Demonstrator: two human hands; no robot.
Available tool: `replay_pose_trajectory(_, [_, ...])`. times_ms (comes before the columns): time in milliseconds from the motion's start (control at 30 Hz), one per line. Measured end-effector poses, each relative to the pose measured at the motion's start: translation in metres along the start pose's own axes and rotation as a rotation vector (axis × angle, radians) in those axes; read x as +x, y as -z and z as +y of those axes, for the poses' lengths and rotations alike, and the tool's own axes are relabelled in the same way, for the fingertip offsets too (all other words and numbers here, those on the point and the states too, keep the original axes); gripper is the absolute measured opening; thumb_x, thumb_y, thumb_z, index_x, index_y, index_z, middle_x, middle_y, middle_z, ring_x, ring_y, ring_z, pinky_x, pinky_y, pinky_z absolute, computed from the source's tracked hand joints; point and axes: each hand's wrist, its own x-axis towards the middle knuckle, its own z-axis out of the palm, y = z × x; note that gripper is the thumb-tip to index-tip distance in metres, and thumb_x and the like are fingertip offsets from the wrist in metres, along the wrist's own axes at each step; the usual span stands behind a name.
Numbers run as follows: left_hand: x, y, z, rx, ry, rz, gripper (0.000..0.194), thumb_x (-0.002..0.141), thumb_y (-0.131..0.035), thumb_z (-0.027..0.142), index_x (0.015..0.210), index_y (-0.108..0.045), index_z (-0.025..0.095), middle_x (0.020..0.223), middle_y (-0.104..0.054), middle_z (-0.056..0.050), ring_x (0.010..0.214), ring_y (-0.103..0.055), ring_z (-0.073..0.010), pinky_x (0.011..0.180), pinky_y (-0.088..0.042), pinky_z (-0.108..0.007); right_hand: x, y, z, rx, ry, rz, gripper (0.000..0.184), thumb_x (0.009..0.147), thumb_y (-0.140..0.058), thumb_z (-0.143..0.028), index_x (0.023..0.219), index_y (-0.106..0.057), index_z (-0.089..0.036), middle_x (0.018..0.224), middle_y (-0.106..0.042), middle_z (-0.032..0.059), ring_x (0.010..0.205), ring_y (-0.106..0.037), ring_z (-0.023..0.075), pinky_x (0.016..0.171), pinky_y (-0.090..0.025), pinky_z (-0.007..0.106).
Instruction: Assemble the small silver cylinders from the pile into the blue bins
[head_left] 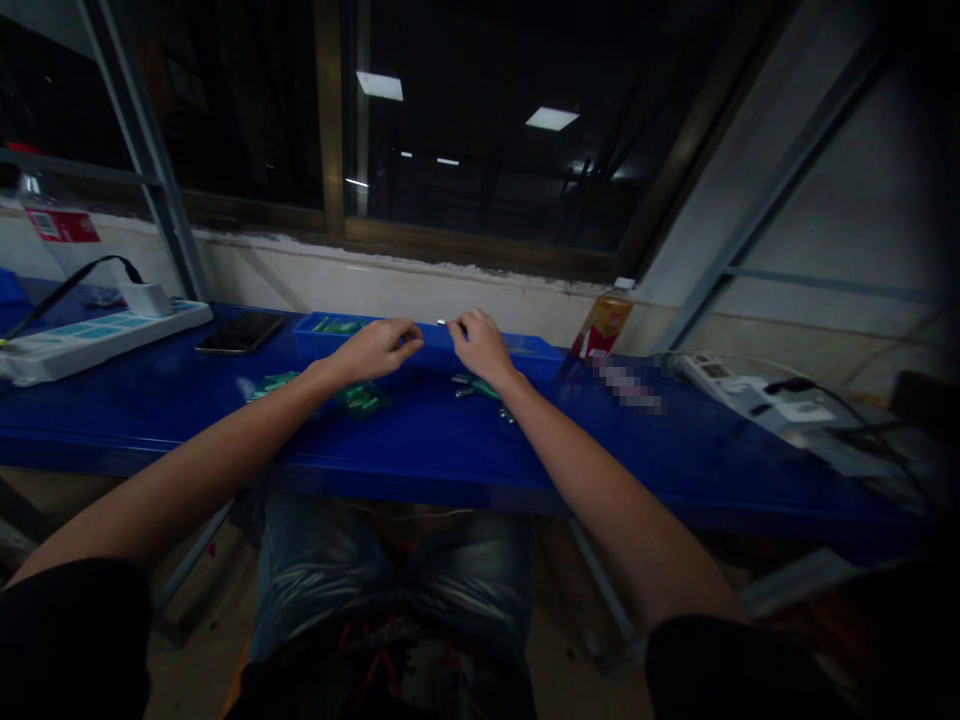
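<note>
Over the back of the blue table, my left hand (381, 347) is closed in a pinch. Whatever it may hold is too small to make out. Facing it, my right hand (480, 347) pinches a small shiny metal piece (441, 322) at its fingertips. The two hands are a short gap apart. Small green parts (363, 398) lie in a pile below my left hand, and more green pieces (274, 385) are partly hidden by the left forearm. Under my right wrist lie several small silver metal parts (505, 415) and green pieces (480, 384).
Blue trays (306, 340) (536, 352) stand along the back of the table (442, 455), the left one with green parts inside. A phone (240, 333) and a power strip (105, 340) lie left. At right are an amber-and-red container (602, 325) and another power strip (739, 390).
</note>
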Motion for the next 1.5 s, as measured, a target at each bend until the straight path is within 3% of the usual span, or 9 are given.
replay_pose_trajectory(200, [-0.001,-0.012,-0.001,0.009,-0.135,-0.146,0.027,0.086,-0.043,0.031,0.101,-0.057,0.013,0.096,-0.061,-0.01,0.081,-0.056,-0.0164,0.077,-0.042,-0.03,0.003,0.018,0.004,-0.052,-0.03,-0.121,0.03,0.085,-0.042,-0.038,0.077,-0.061,-0.016,0.075,-0.061,0.0073,0.074,-0.053,0.0177,0.068,-0.037,0.029])
replay_pose_trajectory(333, [0.0,-0.008,-0.002,0.017,-0.146,-0.147,0.026,0.086,-0.042,0.03,0.099,-0.057,0.014,0.096,-0.061,-0.009,0.084,-0.055,-0.0167,0.079,-0.041,-0.031,-0.001,0.043,-0.004,0.059,-0.004,-0.557,0.011,0.073,-0.054,-0.023,0.076,-0.064,-0.018,0.068,-0.063,0.0024,0.061,-0.053,0.0132,0.056,-0.036,0.025])
replay_pose_trajectory(400, [0.0,-0.006,-0.003,0.014,-0.135,-0.14,0.025,0.086,-0.043,0.029,0.099,-0.058,0.013,0.095,-0.061,-0.009,0.084,-0.055,-0.0169,0.08,-0.041,-0.031,-0.006,0.05,-0.001,0.11,-0.026,-0.77,0.014,0.066,-0.059,-0.017,0.078,-0.065,-0.02,0.066,-0.063,-0.0004,0.055,-0.052,0.0115,0.051,-0.036,0.023])
replay_pose_trajectory(500, [0.0,-0.004,-0.002,0.009,-0.126,-0.137,0.025,0.085,-0.044,0.029,0.098,-0.058,0.013,0.095,-0.061,-0.01,0.085,-0.055,-0.017,0.08,-0.041,-0.031,-0.014,0.047,0.008,0.09,-0.084,-0.858,0.019,0.056,-0.065,-0.013,0.073,-0.065,-0.022,0.062,-0.061,-0.002,0.05,-0.051,0.011,0.047,-0.036,0.024])
replay_pose_trajectory(667, [-0.001,-0.004,-0.001,0.016,-0.136,-0.156,0.027,0.086,-0.042,0.029,0.098,-0.059,0.012,0.097,-0.06,-0.01,0.088,-0.055,-0.018,0.08,-0.041,-0.032,-0.018,0.033,0.004,0.006,-0.041,-0.86,0.009,0.06,-0.065,-0.014,0.063,-0.061,-0.021,0.057,-0.058,-0.002,0.048,-0.048,0.0105,0.047,-0.034,0.024])
replay_pose_trajectory(800, [0.0,-0.002,0.0,0.012,-0.135,-0.159,0.025,0.085,-0.044,0.028,0.098,-0.059,0.013,0.096,-0.061,-0.009,0.088,-0.056,-0.0176,0.081,-0.041,-0.032,-0.018,0.031,-0.012,0.024,0.019,-0.783,0.001,0.071,-0.057,-0.018,0.071,-0.058,-0.019,0.061,-0.057,-0.0008,0.052,-0.047,0.0109,0.049,-0.033,0.024])
replay_pose_trajectory(1067, [-0.001,-0.002,0.003,-0.056,-0.138,-0.147,0.027,0.079,-0.053,0.024,0.104,-0.055,0.014,0.094,-0.063,-0.009,0.081,-0.058,-0.0157,0.074,-0.043,-0.027,-0.018,0.025,-0.025,0.263,-0.007,-0.454,0.009,0.082,-0.046,-0.019,0.091,-0.046,-0.019,0.067,-0.059,-0.0007,0.06,-0.051,0.0113,0.057,-0.036,0.023])
replay_pose_trajectory(1300, [-0.001,-0.003,0.004,-0.036,-0.191,-0.068,0.018,0.081,-0.05,0.024,0.095,-0.057,0.014,0.083,-0.063,-0.006,0.075,-0.057,-0.015,0.069,-0.041,-0.026,-0.02,0.018,-0.029,0.54,-0.015,-0.426,0.012,0.082,-0.043,-0.026,0.091,-0.039,-0.019,0.068,-0.058,-0.0018,0.064,-0.054,0.0117,0.063,-0.039,0.025])
replay_pose_trajectory(1500, [-0.001,0.0,0.007,0.044,-0.056,-0.013,0.025,0.087,-0.04,0.028,0.093,-0.059,0.015,0.077,-0.063,-0.006,0.067,-0.056,-0.0161,0.063,-0.038,-0.027,-0.02,0.02,-0.031,0.453,0.068,-0.317,0.023,0.078,-0.05,-0.027,0.098,-0.044,-0.018,0.072,-0.055,-0.0015,0.065,-0.052,0.0118,0.065,-0.039,0.026])
